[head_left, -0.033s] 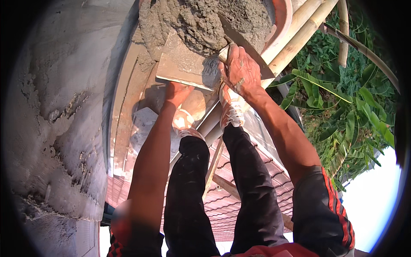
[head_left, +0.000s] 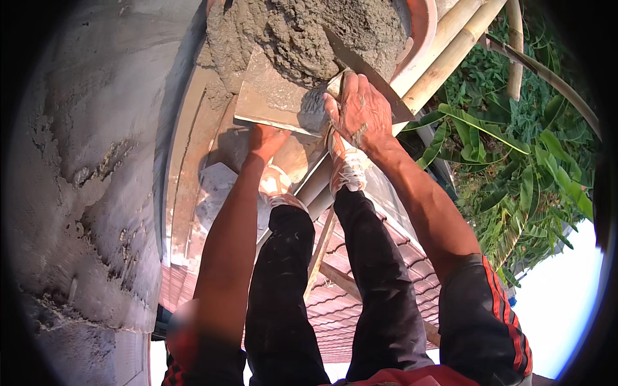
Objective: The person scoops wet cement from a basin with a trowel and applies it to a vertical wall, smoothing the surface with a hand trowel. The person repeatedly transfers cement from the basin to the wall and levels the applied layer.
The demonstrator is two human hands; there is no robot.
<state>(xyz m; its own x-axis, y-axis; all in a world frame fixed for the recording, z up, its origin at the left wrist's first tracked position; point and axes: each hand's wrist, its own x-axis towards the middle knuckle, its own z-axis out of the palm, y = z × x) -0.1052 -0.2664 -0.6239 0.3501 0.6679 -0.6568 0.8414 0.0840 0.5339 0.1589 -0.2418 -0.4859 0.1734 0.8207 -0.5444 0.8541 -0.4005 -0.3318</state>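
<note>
My right hand point(head_left: 360, 112) is closed round the handle point(head_left: 338, 80) of a steel trowel point(head_left: 383, 83), whose blade reaches into a heap of wet grey mortar point(head_left: 290, 32). My left hand point(head_left: 264, 138) grips a flat, mortar-smeared board point(head_left: 270, 87) from below, its fingers mostly hidden under it. The board lies tilted beside the heap, close to the trowel. The mortar sits in an orange-rimmed tub point(head_left: 421, 35), partly out of frame. My feet in white shoes point(head_left: 347, 167) stand just below the tools.
A rough cement wall point(head_left: 90, 193) rises along the left. I am on a narrow ledge point(head_left: 187, 161) with bamboo poles point(head_left: 441, 61) at its right. Far below lies a red tiled roof point(head_left: 393, 289), with leafy plants point(head_left: 508, 161) to the right.
My right hand and the trowel have shifted very slightly toward me. My left hand and the board look almost unmoved.
</note>
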